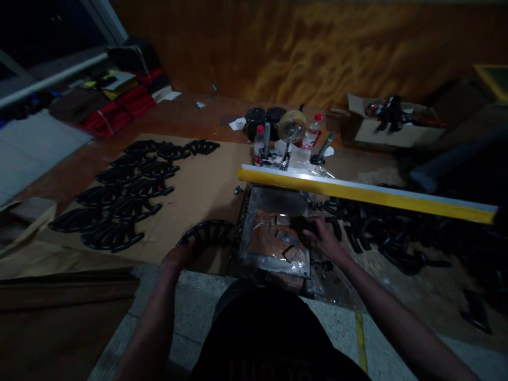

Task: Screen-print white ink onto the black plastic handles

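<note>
- Lying left of the tray [278,198], cardboard [198,185] bore black racks [115,175].
- A yellow bar [357,193] spanned the tray's far side.
- Just left of the tray, a curved rack [206,225] sat gripped in the left hand [184,253], fingers bent.
- The right hand [323,235] was half curled at the tray's right; its hold couldn't be told.

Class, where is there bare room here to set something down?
Bare cardboard lies between the rows of black pieces and the grey-bordered board, beyond the ribbed piece by the left hand. Crowded: right of the board, with heaped black parts, and beyond the yellow bar's left end, with bottles and tubs.
</note>
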The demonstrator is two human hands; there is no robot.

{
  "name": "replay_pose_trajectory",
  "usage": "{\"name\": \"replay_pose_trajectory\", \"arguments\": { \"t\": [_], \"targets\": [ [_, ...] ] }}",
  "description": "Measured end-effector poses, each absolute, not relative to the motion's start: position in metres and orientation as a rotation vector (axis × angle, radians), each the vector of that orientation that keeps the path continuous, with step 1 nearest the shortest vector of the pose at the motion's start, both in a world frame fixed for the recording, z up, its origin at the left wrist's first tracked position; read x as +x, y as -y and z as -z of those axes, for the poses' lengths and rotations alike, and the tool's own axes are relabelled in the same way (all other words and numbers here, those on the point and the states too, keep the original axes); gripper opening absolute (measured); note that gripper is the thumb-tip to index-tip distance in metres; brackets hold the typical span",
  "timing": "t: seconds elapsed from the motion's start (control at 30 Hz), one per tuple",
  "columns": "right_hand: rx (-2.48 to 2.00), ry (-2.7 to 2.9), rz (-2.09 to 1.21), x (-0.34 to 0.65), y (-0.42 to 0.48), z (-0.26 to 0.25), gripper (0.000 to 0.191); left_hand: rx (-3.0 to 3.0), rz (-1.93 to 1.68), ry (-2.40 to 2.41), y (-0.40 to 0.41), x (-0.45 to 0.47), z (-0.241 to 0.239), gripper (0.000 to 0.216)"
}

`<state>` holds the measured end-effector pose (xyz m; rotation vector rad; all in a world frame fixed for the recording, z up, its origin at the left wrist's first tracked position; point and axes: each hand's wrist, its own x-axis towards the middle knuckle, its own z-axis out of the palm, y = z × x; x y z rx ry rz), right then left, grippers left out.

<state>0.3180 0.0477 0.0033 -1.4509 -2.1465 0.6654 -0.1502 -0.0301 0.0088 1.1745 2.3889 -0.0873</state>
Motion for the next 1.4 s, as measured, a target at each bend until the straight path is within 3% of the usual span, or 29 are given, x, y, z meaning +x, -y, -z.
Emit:
{"name": "replay_pose_trajectory", "arguments": {
  "t": [0.1, 0.27, 0.4, 0.47, 0.57, 0.7, 0.8, 1.0, 1.2, 1.4],
  "targets": [
    [-1.246, 2.252, -0.694, 0.272, -0.046, -0.016, 0.031, 1.276, -0.125, -2.290, -0.001, -0.126, -0.049, 0.052],
    [-1.407, 2.508, -0.323, 0.236, -0.043, -0.017, 0.031, 1.300, -1.120, -1.620, -0.055, -0.027, -0.137, 0.054],
    [-1.423, 2.506, -0.221, 0.254, -0.043, -0.018, 0.026, 1.253, -1.273, -1.227, -0.065, 0.023, -0.172, 0.060],
    [-1.579, 2.290, -0.193, 0.284, -0.049, -0.020, 0.024, 1.264, -1.252, -1.260, -0.055, 0.024, -0.166, 0.065],
    [-1.817, 1.964, -0.115, 0.336, -0.069, -0.030, 0.038, 1.343, -1.107, -1.429, -0.029, 0.011, -0.131, 0.059],
    [-1.764, 1.879, -0.023, 0.343, -0.099, -0.056, 0.035, 1.275, -0.854, -1.544, 0.000, 0.001, -0.065, 0.055],
    [-1.570, 2.099, 0.017, 0.291, -0.112, -0.080, 0.059, 1.247, -0.758, -1.579, 0.004, 0.004, -0.027, 0.064],
    [-1.686, 2.681, -0.279, 0.223, -0.082, -0.093, 0.020, 1.351, -0.735, -1.590, -0.003, 0.004, -0.003, 0.056],
    [-1.001, 3.018, -0.441, 0.249, -0.042, -0.085, 0.023, 1.303, -0.774, -1.574, -0.001, 0.003, 0.001, 0.052],
    [-1.172, 2.840, -0.266, 0.246, -0.041, -0.073, 0.020, 1.249, -0.784, -1.574, -0.001, 0.005, -0.002, 0.054]
  ]
}}
